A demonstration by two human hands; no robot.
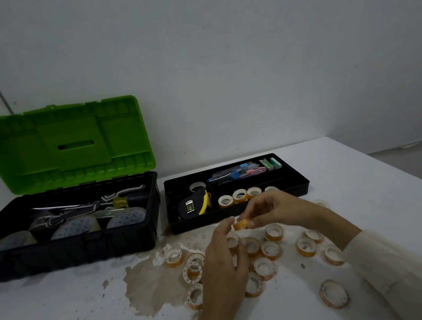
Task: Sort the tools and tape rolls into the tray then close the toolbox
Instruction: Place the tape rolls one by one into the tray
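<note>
Partway through. The tray (299,183) sat out on the table (370,192), at about twelve o'clock from the hands. It already carried a tape measure (194,205), a bunch of pens (236,174) and a short row of sorted rolls (239,195) along its near compartment. Plenty remained, though: well over a dozen loose rolls (270,250) lay scattered on the table from seven round to four o'clock, some on a brownish stain (151,283). At ten o'clock the toolbox (68,248) stood with its green lid (63,144) upright, so closing was not yet done. The tray presumably had to go back inside first.

Now the hands. The right hand (278,208) came in from four o'clock, fingers curled down, pinching one small tape roll (242,224) just short of the tray's front wall. The left hand (219,274) rose from six o'clock with its fingertips (228,222) at the roll's other end. Whether they gripped it or merely touched it, I could not tell.
</note>
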